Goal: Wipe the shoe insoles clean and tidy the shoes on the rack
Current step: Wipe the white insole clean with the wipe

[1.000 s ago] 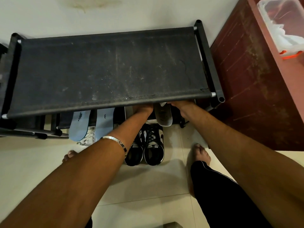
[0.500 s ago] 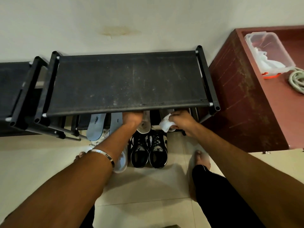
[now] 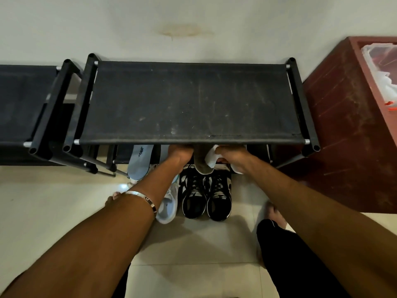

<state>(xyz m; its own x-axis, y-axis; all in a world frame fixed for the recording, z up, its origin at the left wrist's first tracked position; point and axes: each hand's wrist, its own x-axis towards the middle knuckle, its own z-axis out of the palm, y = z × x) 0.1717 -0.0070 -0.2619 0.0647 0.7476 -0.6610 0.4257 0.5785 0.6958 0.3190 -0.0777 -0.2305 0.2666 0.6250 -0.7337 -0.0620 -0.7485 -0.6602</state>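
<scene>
A: Starting at the far left, what is lying beside the person's left hand?

B: A pale blue insole is leaning under the top shelf of the shoe rack, just to the left of that hand, probably left propped there so it is kept apart from the shoes. Nearer the person than the hand, a light sneaker is sitting on the floor, partly covered by the forearm with the bracelet.

A: And the left hand itself?

B: It is reaching under the shelf edge and appears to be holding the top of the grey insole to steady it, though its fingers are hidden by the shelf, so the grip cannot be told for sure.

A: What is the right hand doing?

B: It is gripping a white cloth and pressing it against the right side of the grey insole, likely for wiping.

A: Anything getting in the way?

B: The shelf edge is hanging right over both hands, cramping the stroke. Below the hands, a black pair of sneakers is standing on the floor. Well right of the right hand, a red cabinet is carrying a clear plastic box.
</scene>
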